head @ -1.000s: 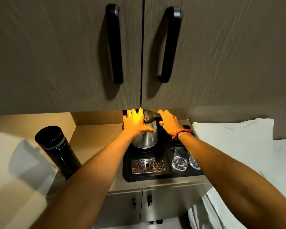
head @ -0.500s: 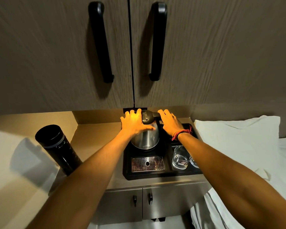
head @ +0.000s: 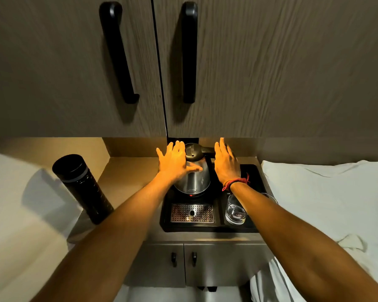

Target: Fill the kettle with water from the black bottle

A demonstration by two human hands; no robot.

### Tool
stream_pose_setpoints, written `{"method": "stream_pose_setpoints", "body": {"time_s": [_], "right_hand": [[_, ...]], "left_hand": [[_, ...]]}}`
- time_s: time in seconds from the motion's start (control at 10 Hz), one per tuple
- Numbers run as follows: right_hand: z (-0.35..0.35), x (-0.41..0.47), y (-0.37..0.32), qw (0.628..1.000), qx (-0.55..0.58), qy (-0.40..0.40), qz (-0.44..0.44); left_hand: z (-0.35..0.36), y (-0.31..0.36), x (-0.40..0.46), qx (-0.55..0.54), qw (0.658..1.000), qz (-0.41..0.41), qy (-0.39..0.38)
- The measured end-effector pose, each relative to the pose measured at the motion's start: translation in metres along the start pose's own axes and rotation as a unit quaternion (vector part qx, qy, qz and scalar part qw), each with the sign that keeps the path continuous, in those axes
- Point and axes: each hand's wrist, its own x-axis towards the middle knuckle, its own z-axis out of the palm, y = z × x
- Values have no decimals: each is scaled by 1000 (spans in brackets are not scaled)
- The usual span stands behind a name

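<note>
The rounded stainless-steel kettle (head: 192, 178) with its dark lid shut sits on the black tray (head: 254, 171) at twelve o'clock. The left hand (head: 175, 163), fingers spread flat, rests against its side; the right hand (head: 226, 164) hovers open by the handle, gripping nothing. The tall black cylindrical bottle (head: 82, 188), capped, stands untouched at nine o'clock. This looks like the lid-opening step; next comes fetching the bottle.

view: head, single | position: above the counter's (head: 127, 177) front edge | facing: forward and down, toward its back edge | range: near, wide-angle
</note>
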Motion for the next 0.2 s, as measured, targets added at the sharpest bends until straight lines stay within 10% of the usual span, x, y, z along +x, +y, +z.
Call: {"method": "stream_pose_setpoints", "body": {"time_s": [0.2], "right_hand": [[-6, -17, -9, 998, -59, 31, -23]], "left_hand": [[-6, 10, -12, 95, 995, 7, 20]]}}
